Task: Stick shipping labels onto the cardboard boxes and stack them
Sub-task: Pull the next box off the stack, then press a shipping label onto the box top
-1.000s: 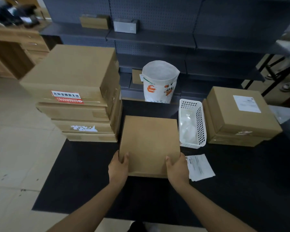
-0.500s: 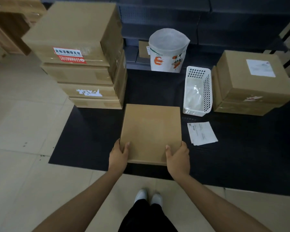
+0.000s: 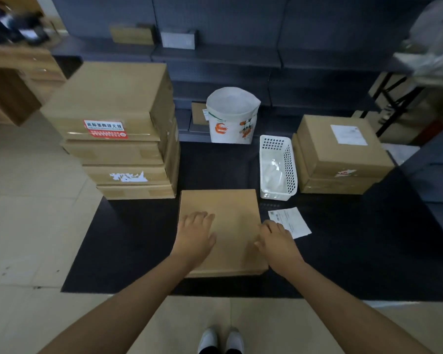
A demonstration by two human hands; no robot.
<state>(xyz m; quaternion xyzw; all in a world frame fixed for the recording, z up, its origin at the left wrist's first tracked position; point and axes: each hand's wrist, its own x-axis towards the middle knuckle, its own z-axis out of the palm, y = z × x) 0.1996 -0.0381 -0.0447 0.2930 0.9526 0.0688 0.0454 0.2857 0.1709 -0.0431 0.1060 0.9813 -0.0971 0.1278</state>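
Note:
A flat plain cardboard box lies on the black floor mat in front of me. My left hand rests flat on the box's top near its left edge, fingers spread. My right hand hovers over the box's right edge, fingers loosely apart, holding nothing. A small pile of white shipping labels lies on the mat just right of the box, beside my right hand. To the left stands a tall stack of unlabelled boxes. At the right is a short stack of labelled boxes, a white label on its top.
A white perforated plastic basket stands between the flat box and the right stack. A white paper bag with orange prints sits behind, against dark shelving. Beige tile floor lies left and near; my shoes are at the bottom.
Both hands have let go of the box's near corners. The left now lies flat on its top; the right has shifted toward the labels. The box rests on the mat.

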